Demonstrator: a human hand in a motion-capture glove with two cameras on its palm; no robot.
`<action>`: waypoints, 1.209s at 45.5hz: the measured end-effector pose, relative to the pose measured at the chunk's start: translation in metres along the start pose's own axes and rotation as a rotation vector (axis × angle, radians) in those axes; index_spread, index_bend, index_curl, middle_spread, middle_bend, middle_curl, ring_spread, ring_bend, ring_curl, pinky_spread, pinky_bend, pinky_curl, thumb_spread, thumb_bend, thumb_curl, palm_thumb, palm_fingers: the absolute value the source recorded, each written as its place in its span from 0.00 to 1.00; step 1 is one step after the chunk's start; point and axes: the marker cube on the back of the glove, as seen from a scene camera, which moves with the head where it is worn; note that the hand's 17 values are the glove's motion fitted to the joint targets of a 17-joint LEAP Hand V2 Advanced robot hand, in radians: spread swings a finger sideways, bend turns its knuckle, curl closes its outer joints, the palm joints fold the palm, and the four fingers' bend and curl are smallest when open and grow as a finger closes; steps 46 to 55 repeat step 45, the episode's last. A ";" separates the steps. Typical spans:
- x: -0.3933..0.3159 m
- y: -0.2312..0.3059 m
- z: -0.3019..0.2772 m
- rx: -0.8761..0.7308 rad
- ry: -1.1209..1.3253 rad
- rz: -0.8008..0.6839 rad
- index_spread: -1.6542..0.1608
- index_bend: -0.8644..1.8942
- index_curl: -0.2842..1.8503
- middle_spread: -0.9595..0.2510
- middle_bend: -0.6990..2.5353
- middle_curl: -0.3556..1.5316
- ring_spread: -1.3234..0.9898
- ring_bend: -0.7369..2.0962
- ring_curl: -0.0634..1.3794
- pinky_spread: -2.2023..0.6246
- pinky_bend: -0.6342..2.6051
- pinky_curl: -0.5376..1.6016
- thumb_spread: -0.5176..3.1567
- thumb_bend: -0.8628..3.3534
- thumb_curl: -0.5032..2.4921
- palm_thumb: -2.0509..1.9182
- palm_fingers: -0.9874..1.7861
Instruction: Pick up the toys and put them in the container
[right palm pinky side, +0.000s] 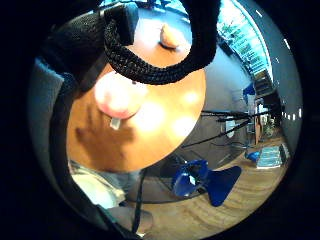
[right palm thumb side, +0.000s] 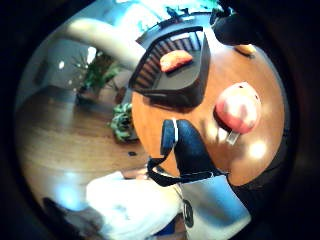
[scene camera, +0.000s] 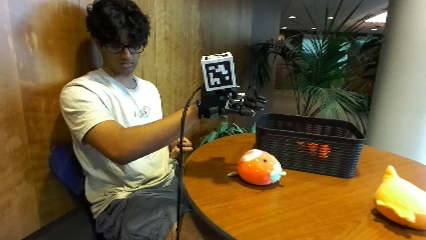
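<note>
Hand (scene camera: 243, 104) empty, fingers loosely curled, above bench (scene camera: 299, 210). Best descend straight over round orange toy (scene camera: 258, 168), beside basket (scene camera: 308, 144).

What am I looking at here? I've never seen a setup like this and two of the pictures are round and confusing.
There is no robot: a person sits at a round wooden table wearing a black glove on the right hand. The two round pictures come from small cameras on that palm, looking down; the third is from a camera beside the table. The gloved hand is raised above the table and holds nothing. Below it lies a round orange and white plush toy. A yellow plush toy lies further off. A black basket stands on the table with an orange toy inside it.
</note>
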 end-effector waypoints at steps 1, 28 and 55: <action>0.004 0.001 0.002 -0.001 0.038 0.009 0.72 0.45 0.40 0.78 0.27 0.33 0.57 0.38 0.27 0.78 0.48 0.40 0.49 0.20 0.29 0.55 0.36; -0.001 0.016 0.005 -0.027 -0.052 -0.007 0.72 0.46 0.39 0.78 0.27 0.33 0.57 0.38 0.27 0.78 0.47 0.40 0.49 0.20 0.29 0.55 0.36; -0.002 0.015 0.014 -0.045 -0.012 0.001 0.72 0.46 0.38 0.78 0.27 0.33 0.57 0.37 0.28 0.78 0.47 0.40 0.49 0.20 0.29 0.55 0.36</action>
